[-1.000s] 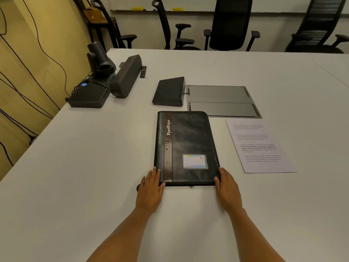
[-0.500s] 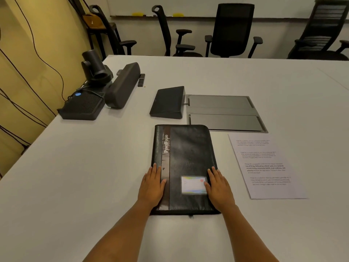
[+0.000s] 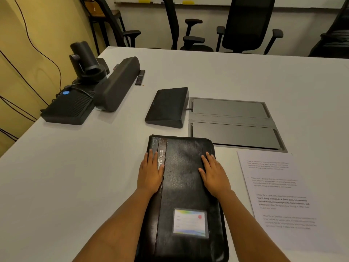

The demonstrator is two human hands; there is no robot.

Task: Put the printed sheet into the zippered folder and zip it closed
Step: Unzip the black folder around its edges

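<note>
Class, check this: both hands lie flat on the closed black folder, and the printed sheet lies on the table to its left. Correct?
Not quite. The head view shows the printed sheet to the right of the folder, not the left. Both the left hand and right hand do lie flat on it.

A white table (image 3: 226,72) fills most of the view, with black office chairs (image 3: 247,23) standing along its far edge against a pale wall (image 3: 211,14). A yellow wall (image 3: 28,44) with black cables (image 3: 35,48) running down it stands at the left. Lighting is dim and even.
</note>
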